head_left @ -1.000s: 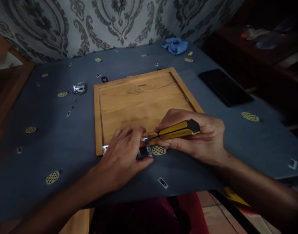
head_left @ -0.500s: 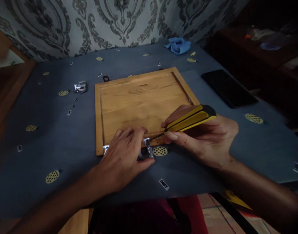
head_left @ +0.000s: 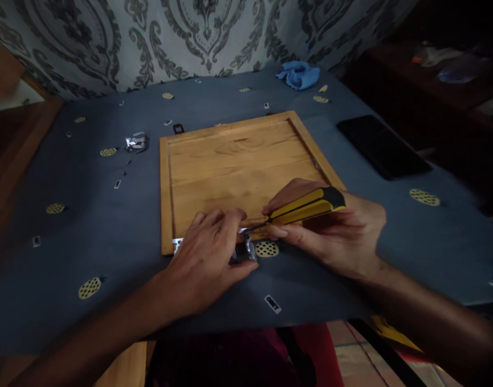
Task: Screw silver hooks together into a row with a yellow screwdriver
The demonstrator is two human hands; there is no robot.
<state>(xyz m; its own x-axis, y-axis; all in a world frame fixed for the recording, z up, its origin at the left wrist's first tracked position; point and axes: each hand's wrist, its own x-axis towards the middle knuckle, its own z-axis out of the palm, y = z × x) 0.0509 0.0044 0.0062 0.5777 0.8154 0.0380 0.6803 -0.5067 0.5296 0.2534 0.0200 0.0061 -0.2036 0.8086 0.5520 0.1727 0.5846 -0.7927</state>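
Observation:
A framed wooden panel lies flat on the blue patterned tablecloth. Along its near edge, my left hand grips a metal hinge between thumb and fingers. Part of another metal plate shows at the panel's near left corner, beside that hand. My right hand is closed around a yellow and black screwdriver. The tool slants down to the left, and its tip is at the hinge by my left fingers. Whether the tip sits in a screw is too small to tell.
A second metal hinge lies left of the panel, with small screws near it. A black phone rests at the right. Behind are a blue cloth and a patterned curtain; a wooden frame stands at the left.
The screwdriver's handle and my right hand have shifted slightly left, and the handle has turned and tilted lower. My left hand stays on the hinge. The whole view has shifted slightly.

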